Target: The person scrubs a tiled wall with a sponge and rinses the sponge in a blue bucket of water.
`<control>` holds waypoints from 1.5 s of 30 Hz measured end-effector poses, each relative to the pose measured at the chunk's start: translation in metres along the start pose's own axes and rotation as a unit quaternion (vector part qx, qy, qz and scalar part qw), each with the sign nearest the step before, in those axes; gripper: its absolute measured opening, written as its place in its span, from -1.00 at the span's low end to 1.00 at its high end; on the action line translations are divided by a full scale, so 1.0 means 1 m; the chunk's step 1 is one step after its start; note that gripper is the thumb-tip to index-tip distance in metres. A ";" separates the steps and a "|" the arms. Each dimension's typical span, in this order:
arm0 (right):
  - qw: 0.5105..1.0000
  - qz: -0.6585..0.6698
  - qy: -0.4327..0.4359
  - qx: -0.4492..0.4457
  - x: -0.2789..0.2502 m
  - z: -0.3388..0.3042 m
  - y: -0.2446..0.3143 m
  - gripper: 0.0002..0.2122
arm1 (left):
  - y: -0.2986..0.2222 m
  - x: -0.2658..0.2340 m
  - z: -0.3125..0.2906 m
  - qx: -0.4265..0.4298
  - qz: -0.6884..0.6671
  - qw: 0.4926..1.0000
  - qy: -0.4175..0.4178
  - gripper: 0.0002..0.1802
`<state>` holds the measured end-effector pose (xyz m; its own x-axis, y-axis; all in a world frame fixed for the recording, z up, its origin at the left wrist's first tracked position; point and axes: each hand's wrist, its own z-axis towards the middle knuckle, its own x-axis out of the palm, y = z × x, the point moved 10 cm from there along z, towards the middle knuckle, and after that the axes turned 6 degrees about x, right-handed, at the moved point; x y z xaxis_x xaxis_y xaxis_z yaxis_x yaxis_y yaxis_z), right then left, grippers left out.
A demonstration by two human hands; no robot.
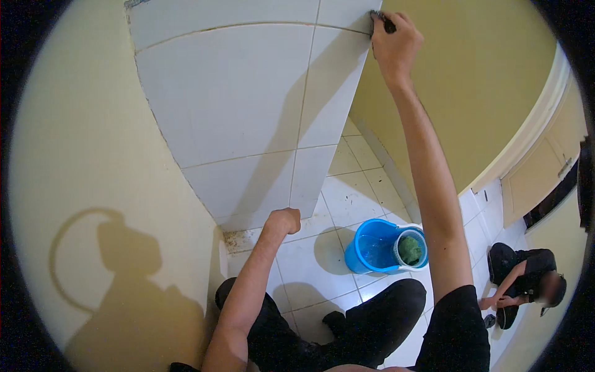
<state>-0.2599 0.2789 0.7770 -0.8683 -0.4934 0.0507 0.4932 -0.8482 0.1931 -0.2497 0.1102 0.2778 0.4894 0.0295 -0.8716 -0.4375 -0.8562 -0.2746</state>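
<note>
Right hand: your right hand [395, 42] is gripping a dark item [388, 25], the fingers clamping around it; the palm side is facing away from view.
Dark item: it is sitting within the right fingers and poking out past them, appearing to touch the tiled panel [242, 93] at its right edge, near a grout line; its exact kind is staying unclear.
Handling, judged: you are probably dealing with something light and pliable, unlikely to break; if it is carrying water, it may be turning slippery, though wetness is not showing.
Hold point, judged: gripping its back between thumb and fingers would be suiting it best, leaving the front face free against the tile.
Left hand: your left hand [286, 220] is curling into a fist, well below the right hand, beside the panel's lower part; you are hiding its inside, so contents and firm contact cannot be told.
Bucket: a blue bucket [353, 257] is standing on the floor to the right of your left hand, well below your right.
Container: a small pale container [397, 254] is resting at the bucket's right side, holding a green wad [409, 249].
Co-worker: another person [539, 279] is crouching well to the right of both your hands.
</note>
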 end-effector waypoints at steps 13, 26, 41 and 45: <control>0.999 0.025 0.007 0.027 -0.009 0.011 0.005 -0.86 | 0.000 -0.003 -0.007 -0.012 -0.004 0.998 0.060 -0.58; 0.996 0.040 0.041 0.069 -0.005 0.018 0.017 -0.86 | 0.002 -0.003 -0.001 -0.001 -0.001 1.000 0.018 -0.65; 0.993 -0.019 0.058 0.104 0.005 0.017 0.000 -0.88 | 0.011 0.004 0.002 -0.023 -0.001 0.999 0.031 -0.63; 0.994 0.064 0.021 0.092 -0.002 0.021 0.005 -0.88 | -0.001 0.000 0.003 0.002 -0.001 1.000 0.027 -0.63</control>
<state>-0.2565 0.2794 0.7985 -0.7947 -0.6052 0.0465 0.5778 -0.7307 0.3636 -0.2521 0.1126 0.2770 0.5305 0.0041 -0.8477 -0.4390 -0.8541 -0.2788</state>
